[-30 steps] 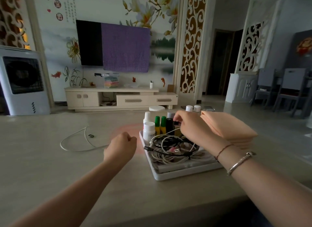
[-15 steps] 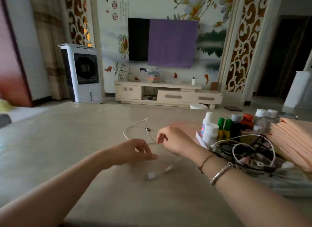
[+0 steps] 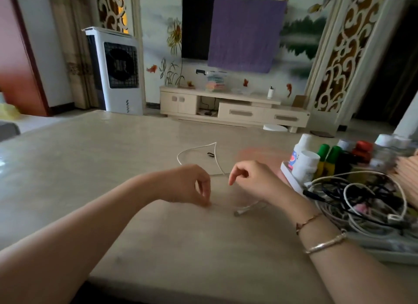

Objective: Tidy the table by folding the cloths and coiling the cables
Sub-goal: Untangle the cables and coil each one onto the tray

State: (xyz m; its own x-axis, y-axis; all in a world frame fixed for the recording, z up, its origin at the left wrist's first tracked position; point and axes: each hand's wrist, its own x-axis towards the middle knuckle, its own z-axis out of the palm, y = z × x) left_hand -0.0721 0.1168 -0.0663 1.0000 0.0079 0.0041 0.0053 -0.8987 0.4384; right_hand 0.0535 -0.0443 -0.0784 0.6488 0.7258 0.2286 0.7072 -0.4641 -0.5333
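Left hand (image 3: 192,186) is pinching the white cable (image 3: 217,159) against the tabletop (image 3: 113,159); right hand (image 3: 255,181), fingers curled, is pinching it just beside, its loop lying beyond both grips.

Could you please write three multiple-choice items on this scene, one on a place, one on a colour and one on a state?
1. Where does the loose white cable lie?
A. on the table, beyond the hands
B. in the tray
C. on the floor

2. What colour is the cloth hanging over the television?
A. green
B. purple
C. white

3. How do the cables in the tray lie?
A. neatly coiled
B. tied together
C. in a tangle

Answers: 1 A, it loops on the bare tabletop; 2 B, purple fabric covers most of the screen; 3 C, black and white cables cross loosely.
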